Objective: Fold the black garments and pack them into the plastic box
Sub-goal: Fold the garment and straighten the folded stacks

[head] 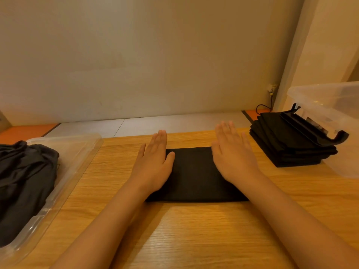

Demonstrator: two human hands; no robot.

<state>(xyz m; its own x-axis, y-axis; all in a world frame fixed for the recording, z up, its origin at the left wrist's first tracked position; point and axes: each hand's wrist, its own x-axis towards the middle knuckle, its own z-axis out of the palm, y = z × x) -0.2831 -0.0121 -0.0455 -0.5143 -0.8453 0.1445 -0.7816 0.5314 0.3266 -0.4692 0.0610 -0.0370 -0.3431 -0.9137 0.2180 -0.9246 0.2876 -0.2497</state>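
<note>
Garment [194,175] is lying folded as a flat dark rectangle on the table [194,233], in front of me, between both hands. My left hand [155,162] is resting on its left edge and my right hand [233,158] is covering its right edge. Both are flat, with straight fingers close together, and they are gripping nothing. Whether the right one is really pressing or only hovering, I cannot tell. A stack [291,146] of folded garments is waiting at the right, just beside the box [330,101], with a black hooked bar [314,131] lying on top of it. A loose pile [25,181] is sitting in a clear tray [77,162] at the left, so I am judging the work as about half done. What is worrying me is the lift. If I am picking up the rectangle from the outer edges only, the layers are probably sliding open and the fold is getting lost. The bar is also standing in the way, and a careless placing is likely pushing it off or tipping the stack.
</note>
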